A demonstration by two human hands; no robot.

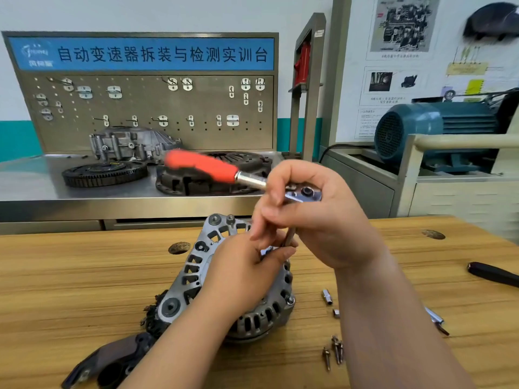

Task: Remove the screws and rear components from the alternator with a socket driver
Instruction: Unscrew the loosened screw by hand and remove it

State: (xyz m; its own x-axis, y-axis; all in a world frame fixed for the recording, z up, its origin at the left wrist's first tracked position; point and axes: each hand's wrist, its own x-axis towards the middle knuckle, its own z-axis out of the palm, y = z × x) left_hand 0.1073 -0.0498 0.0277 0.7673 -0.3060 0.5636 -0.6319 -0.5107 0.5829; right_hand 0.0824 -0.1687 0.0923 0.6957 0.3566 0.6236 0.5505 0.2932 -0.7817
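The ratchet [219, 168] had an orange-red grip and a chrome shank. The alternator [193, 265] was dull grey, the workbench [84, 276] tan with streaky brown grain. Far left, a banner [140, 53] was blue with dark characters; far right, an electric motor [438, 122] was teal.

A wooden table [84, 276] fronts a steel bench [42, 189] with pegboard [146, 108].
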